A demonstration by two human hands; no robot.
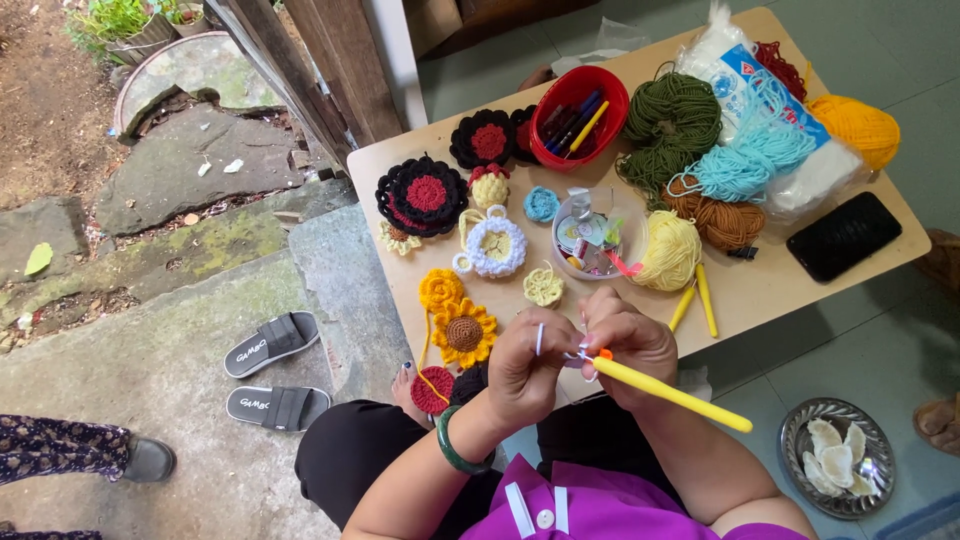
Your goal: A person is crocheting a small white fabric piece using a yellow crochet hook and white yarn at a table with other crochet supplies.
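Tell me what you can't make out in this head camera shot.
- Piece being crocheted: hidden by the left hand and right hand.
- Tip of the yellow plastic crochet hook: covered by fingers.
- Contents of the clear round container: too small.
- Silver metal dish: contents unclear.

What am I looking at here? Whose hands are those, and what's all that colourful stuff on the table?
The camera sits on a person's head and looks down, so you see their own two hands. The right hand holds a yellow crochet hook. The left hand, with a green bangle on its wrist, pinches some white yarn. On the small table lie crocheted flowers, like a sunflower, balls of yarn such as the green yarn, a red bowl of pens and a black phone.
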